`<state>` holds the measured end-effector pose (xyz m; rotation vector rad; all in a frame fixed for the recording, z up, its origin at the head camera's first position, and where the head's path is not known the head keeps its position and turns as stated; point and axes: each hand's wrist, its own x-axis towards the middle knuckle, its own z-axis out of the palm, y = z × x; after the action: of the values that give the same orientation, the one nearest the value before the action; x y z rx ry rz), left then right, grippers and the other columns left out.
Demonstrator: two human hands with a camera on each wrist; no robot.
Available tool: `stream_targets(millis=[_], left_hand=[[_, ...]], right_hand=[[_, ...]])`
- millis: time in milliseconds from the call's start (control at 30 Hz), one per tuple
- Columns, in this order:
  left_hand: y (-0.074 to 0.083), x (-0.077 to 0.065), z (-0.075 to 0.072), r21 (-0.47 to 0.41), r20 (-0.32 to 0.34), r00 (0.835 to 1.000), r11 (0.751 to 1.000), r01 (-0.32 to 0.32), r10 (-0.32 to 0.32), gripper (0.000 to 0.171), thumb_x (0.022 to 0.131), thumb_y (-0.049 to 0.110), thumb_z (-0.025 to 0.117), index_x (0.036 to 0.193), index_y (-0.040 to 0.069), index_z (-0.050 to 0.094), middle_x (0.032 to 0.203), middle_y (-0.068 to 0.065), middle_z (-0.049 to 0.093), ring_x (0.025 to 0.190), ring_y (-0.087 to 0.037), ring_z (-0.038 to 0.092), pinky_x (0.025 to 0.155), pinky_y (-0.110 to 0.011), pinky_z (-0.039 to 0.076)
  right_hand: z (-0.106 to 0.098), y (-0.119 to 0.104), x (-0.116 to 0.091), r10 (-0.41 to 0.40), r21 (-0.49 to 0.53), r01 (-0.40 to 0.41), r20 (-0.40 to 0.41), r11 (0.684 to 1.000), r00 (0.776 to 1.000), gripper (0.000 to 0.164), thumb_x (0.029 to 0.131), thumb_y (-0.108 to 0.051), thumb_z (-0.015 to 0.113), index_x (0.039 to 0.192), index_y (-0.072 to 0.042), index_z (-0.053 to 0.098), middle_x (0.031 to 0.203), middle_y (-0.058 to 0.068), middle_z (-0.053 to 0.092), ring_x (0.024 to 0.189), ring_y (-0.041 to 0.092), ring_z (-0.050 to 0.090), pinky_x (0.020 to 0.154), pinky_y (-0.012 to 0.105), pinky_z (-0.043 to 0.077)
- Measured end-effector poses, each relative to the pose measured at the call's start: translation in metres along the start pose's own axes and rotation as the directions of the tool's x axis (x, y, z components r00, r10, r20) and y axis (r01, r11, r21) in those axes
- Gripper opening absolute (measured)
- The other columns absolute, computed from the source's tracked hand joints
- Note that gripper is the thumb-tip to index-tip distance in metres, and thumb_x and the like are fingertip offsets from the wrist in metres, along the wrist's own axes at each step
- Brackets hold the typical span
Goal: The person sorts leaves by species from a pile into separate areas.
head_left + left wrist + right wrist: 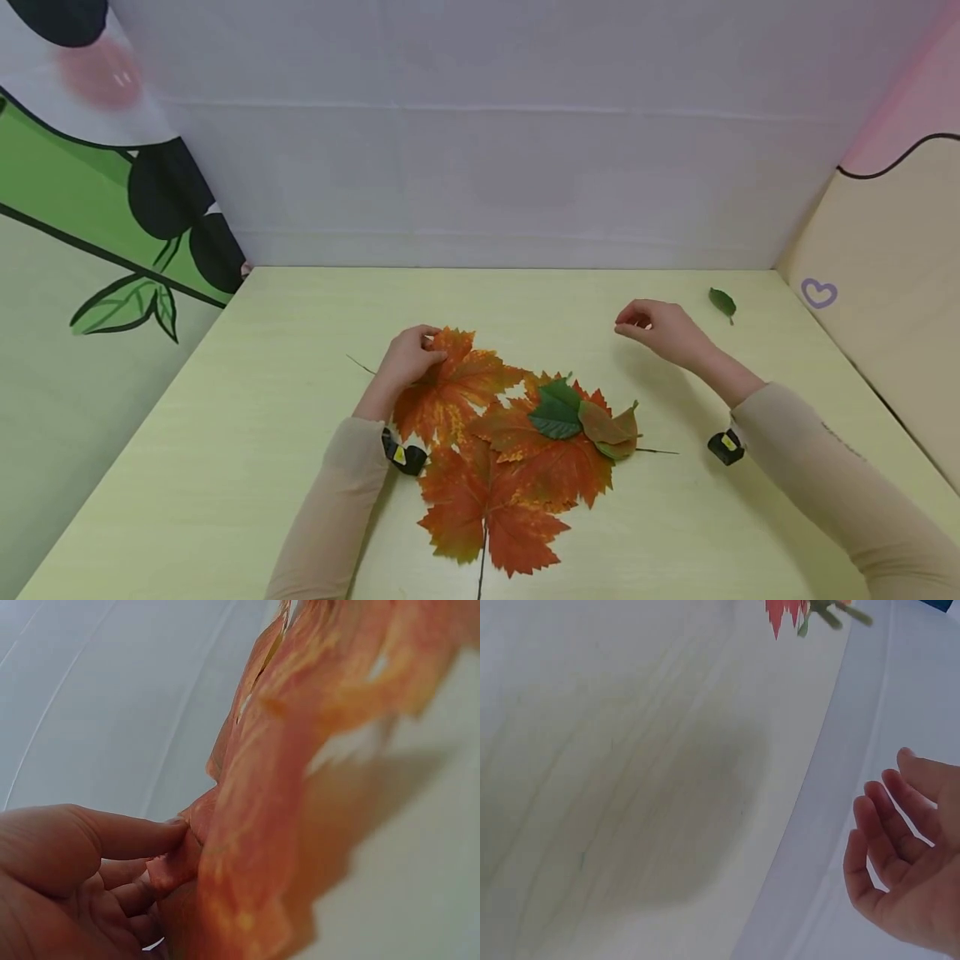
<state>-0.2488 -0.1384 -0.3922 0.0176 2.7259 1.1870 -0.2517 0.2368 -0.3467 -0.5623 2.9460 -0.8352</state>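
My left hand [408, 360] pinches the edge of an orange maple leaf [459, 390], thumb on one side and fingers on the other. That pinch shows close up in the left wrist view, the leaf [255, 825] standing up beside the thumb. Two more orange maple leaves overlap it: one at the front [487, 504], one to the right [558, 471]. A green leaf [557, 410] and a brownish-green leaf [606, 425] lie on the right one. My right hand [663, 327] hovers over the table with loosely curled fingers, holding nothing; the right wrist view shows its bare palm [915, 877].
A small dark green leaf [722, 302] lies alone near the table's back right corner. The pale yellow table [225, 467] meets a plain whitish wall [510, 183] at the back. Patterned panels [885, 275] flank it on both sides. Each wrist wears a small black device [726, 447].
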Motion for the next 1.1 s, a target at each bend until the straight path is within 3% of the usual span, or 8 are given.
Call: stream_targets(millis=[200,500,800,1100], left_hand=[[-0.002,0.0,0.001,-0.011,-0.01,1.0,1.0,0.001,-0.001,0.048,0.087,0.014,0.06,0.131,0.004,0.045,0.111,-0.017,0.054,0.093,-0.028,0.053,0.08,-0.039,0.046],[-0.002,0.0,-0.001,-0.005,-0.003,1.0,1.0,-0.006,0.006,0.047,0.088,0.015,0.059,0.132,0.007,0.044,0.116,-0.017,0.053,0.097,-0.028,0.053,0.082,-0.04,0.045],[0.0,0.0,0.0,-0.002,-0.011,1.0,1.0,-0.027,0.027,0.047,0.087,0.013,0.06,0.131,0.004,0.046,0.111,-0.017,0.055,0.091,-0.026,0.052,0.079,-0.037,0.044],[-0.001,0.0,0.0,0.003,-0.007,1.0,1.0,-0.029,0.029,0.046,0.088,0.013,0.059,0.13,0.004,0.046,0.102,-0.014,0.055,0.078,-0.022,0.047,0.068,-0.031,0.041]], right_hand=[[0.017,-0.02,-0.005,-0.079,0.057,0.072,0.133,0.996,0.988,0.023,0.087,-0.029,0.062,0.099,-0.01,0.064,0.085,-0.001,0.062,0.079,0.015,0.055,0.066,0.029,0.045],[0.035,-0.038,-0.01,-0.166,0.168,0.114,0.337,0.979,0.927,0.029,0.083,-0.032,0.065,0.101,-0.009,0.064,0.084,-0.003,0.063,0.077,0.012,0.058,0.066,0.028,0.048],[0.046,-0.039,-0.012,-0.193,0.133,0.153,0.384,0.979,0.903,0.021,0.082,-0.029,0.067,0.095,-0.013,0.064,0.081,-0.005,0.062,0.075,0.008,0.057,0.065,0.025,0.047],[0.051,-0.042,-0.012,-0.212,0.131,0.175,0.379,0.976,0.901,0.014,0.082,-0.025,0.068,0.085,-0.013,0.06,0.078,-0.005,0.06,0.064,0.008,0.053,0.055,0.025,0.045]])
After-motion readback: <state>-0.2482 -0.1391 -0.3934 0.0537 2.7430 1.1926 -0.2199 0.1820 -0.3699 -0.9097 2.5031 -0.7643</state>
